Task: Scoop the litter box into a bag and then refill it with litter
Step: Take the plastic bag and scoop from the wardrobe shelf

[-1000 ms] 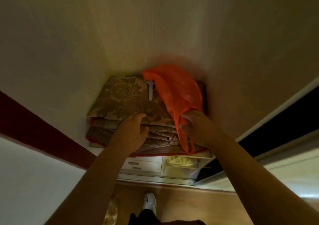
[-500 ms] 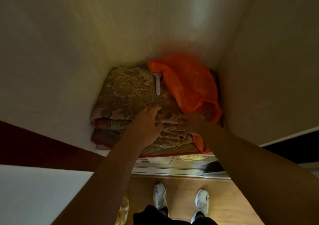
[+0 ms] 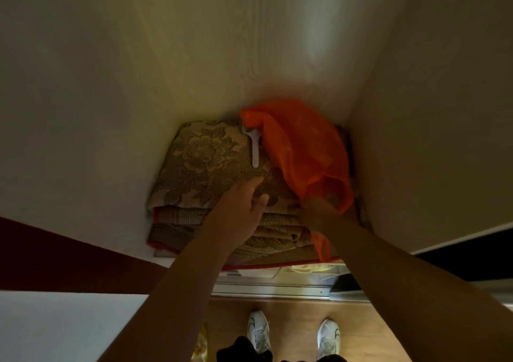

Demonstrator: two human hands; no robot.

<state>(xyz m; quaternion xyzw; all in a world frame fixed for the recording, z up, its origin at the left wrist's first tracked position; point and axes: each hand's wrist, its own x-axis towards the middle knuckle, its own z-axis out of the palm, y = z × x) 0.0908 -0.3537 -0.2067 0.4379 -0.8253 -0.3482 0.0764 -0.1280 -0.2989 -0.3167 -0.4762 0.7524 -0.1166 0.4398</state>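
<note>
1. The orange bag [image 3: 302, 150] lies on a stack of folded patterned blankets [image 3: 205, 161] in a closet corner, at the right side.
2. The right hand [image 3: 319, 209] holds the low edge of the bag; its grip is closed on the plastic.
3. The left hand [image 3: 241, 206] rests open on the blankets, fingers relaxed.
4. A white plastic spoon [image 3: 254, 147] lies just beside the bag.

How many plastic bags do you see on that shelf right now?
1: an orange plastic bag lies on the folded floral blanket, against the right wall, beside a white plastic spoon. The right hand holds its lower edge. More may be hidden beneath it.
</note>
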